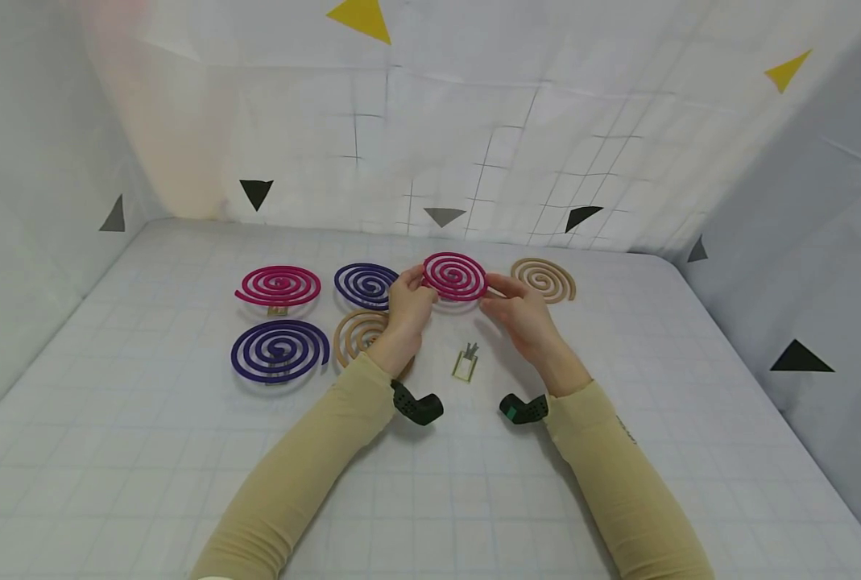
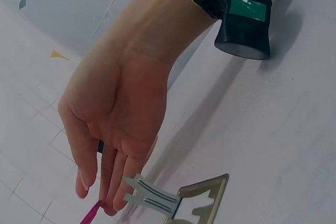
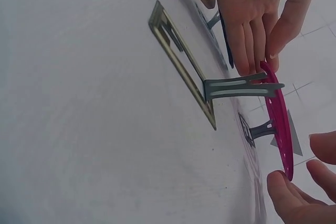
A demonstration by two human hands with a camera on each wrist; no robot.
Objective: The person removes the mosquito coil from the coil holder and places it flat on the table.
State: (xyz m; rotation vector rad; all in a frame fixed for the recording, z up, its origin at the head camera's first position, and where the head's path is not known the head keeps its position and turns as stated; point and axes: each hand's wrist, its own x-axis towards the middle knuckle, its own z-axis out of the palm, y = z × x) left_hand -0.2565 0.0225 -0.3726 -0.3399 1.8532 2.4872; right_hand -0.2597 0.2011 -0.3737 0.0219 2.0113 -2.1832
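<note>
My left hand (image 1: 410, 308) pinches a pink coil (image 1: 455, 276); my right hand (image 1: 523, 316) touches its right edge, whether grasping I cannot tell.

White sheeting (image 1: 466, 113) is rising behind a white, faintly gridded tabletop (image 1: 430, 499), pale side panels (image 1: 24, 201) flanking it. Yellow triangles (image 1: 366, 18) are dotting the sheeting's upper part, while black triangles (image 1: 257, 192) are bracketing a gray triangle (image 1: 444, 216) near its base.
</note>
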